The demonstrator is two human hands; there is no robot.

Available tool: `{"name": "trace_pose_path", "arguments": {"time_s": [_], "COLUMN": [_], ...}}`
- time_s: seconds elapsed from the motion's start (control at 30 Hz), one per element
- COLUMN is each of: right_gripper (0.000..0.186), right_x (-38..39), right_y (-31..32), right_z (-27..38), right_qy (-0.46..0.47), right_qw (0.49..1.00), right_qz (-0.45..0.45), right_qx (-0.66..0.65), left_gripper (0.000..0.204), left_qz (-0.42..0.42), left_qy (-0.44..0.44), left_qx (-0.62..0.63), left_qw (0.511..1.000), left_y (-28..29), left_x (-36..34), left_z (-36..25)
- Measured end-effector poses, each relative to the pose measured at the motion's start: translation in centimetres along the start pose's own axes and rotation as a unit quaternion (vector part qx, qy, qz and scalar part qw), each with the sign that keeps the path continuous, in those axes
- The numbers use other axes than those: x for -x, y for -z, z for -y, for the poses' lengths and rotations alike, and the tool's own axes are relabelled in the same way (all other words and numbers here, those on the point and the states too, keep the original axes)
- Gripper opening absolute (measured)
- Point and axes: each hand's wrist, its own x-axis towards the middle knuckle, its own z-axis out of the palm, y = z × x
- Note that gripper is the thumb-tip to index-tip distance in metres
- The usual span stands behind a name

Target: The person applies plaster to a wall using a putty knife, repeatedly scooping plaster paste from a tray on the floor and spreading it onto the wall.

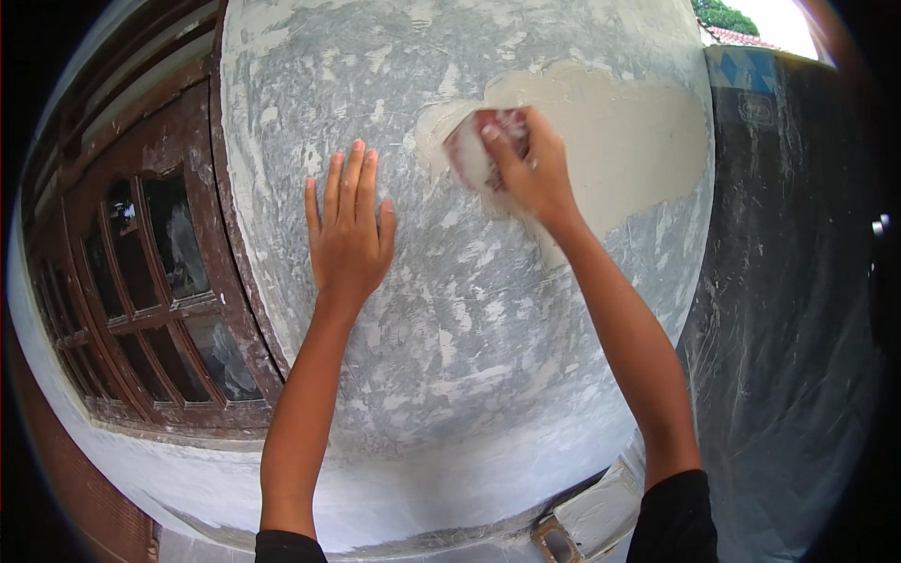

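My left hand point(349, 230) rests against the grey, white-streaked wall point(394, 366), fingers stretched out and holding nothing. Up and to the right of it, my right hand point(540, 174) grips a flat putty scraper point(474, 155), reddish and smeared with white, slightly blurred by motion. The scraper lies at the left edge of a smooth beige patch of putty point(619, 141) that covers the wall's upper right. Part of the scraper is hidden behind my thumb and fingers.
A brown wooden window point(169, 291) with several panes stands left of the wall. Dark plastic sheeting point(779, 281) with a blue and white strip hangs at the right. Down low on the right, a whitish-smeared board point(601, 511) lies by a hollow block point(556, 542).
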Motion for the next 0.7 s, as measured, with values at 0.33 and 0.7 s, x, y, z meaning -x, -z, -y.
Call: {"name": "trace_pose_path", "arguments": {"time_s": [0.33,0.7], "right_gripper": [0.031,0.028], "right_x": [-2.9,-4.1], "right_y": [-1.6,-0.5], "right_z": [0.0,1.9], "right_qy": [-0.180,-0.372], "right_qw": [0.979,0.868], "right_qz": [-0.045,-0.221], "right_qx": [-0.080,-0.244], "left_gripper": [0.056,0.057], "left_qz": [0.006,0.012], "left_qy": [-0.001,0.001], "left_qx": [0.001,-0.004], "left_qw": [1.000,1.000], "left_y": [0.1,0.1], "left_x": [0.5,0.7], "left_z": [-0.1,0.1]}}
